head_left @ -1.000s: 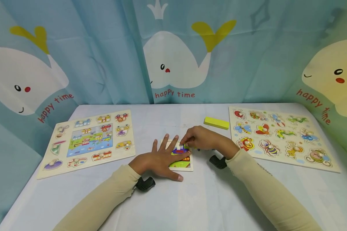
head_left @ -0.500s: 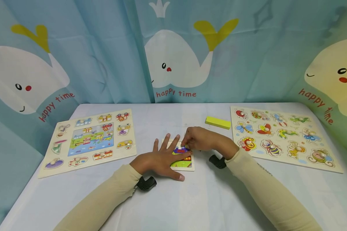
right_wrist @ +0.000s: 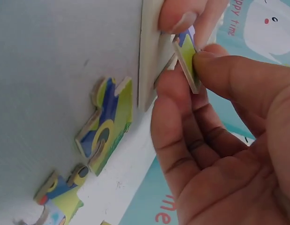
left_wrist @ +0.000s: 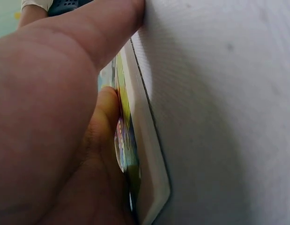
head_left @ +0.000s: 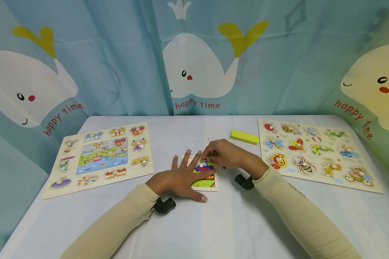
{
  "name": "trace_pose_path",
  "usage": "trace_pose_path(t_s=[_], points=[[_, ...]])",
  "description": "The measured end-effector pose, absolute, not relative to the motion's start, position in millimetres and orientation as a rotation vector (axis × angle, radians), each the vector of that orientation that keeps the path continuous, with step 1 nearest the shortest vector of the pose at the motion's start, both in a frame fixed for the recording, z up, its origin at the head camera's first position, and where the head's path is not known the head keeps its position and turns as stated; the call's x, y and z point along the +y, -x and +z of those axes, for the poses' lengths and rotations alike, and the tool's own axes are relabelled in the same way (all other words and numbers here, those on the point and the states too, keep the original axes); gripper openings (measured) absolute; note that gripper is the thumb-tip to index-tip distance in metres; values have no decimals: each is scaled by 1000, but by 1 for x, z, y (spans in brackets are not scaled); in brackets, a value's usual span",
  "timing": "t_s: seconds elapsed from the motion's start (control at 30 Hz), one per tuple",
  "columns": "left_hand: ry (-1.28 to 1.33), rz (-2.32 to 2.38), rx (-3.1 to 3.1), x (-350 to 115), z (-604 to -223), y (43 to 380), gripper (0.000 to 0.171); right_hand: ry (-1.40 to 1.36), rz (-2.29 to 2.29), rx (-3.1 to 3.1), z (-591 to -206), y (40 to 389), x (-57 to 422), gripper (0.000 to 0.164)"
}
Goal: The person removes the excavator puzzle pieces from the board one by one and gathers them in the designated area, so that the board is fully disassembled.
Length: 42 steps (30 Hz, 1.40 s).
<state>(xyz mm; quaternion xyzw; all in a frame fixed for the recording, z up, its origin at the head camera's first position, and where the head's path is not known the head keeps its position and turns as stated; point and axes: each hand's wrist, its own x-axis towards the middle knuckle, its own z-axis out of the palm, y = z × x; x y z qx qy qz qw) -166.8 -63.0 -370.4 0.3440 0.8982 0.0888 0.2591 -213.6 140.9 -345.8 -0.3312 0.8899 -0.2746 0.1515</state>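
My left hand (head_left: 178, 181) lies spread with straight fingers across a small jigsaw puzzle board (head_left: 205, 189) in the middle of the table. Between thumb and fingers, my right hand (head_left: 228, 154) pinches a jigsaw piece (right_wrist: 187, 61), green and purple, tilted at the board's far right part. In the right wrist view, a fingertip of the left hand is close to that piece. Two loose jigsaw pieces lie on the cloth beside the board: a green and blue piece (right_wrist: 109, 124) and a smaller-looking piece (right_wrist: 63, 197). Much of the board is hidden under the left hand.
A large peg puzzle with vehicles (head_left: 146, 144) lies at the left, another with insects (head_left: 295, 176) at the right. Behind the right hand sits a yellow block (head_left: 244, 137). A whale-print curtain (head_left: 123, 72) hangs along the table's back edge.
The right hand dips slightly toward the board, then lifts a little, still pinching the jigsaw piece. The left hand stays spread on the board; the head view shifts slightly.
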Motion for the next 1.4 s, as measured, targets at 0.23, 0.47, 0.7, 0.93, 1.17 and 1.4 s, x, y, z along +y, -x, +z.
trace_pose_path(t_s=[0.23,0.47,0.7,0.93,1.17,1.4], points=[[-927,250,2433,-63,-371,166,84,904,-859,2547,-346,216,143,15],[-926,261,2443,-63,-371,166,85,848,-895,2588,-340,221,154,13],[-920,261,2440,-64,-371,166,85,801,-928,2579,-338,220,168,12],[-923,249,2445,-61,-371,166,85,714,-999,2530,-336,221,190,11],[-914,242,2452,-61,-370,165,85,623,-1028,2479,-333,222,209,11],[-922,247,2455,-63,-371,166,85,576,-1002,2407,-333,223,219,11]])
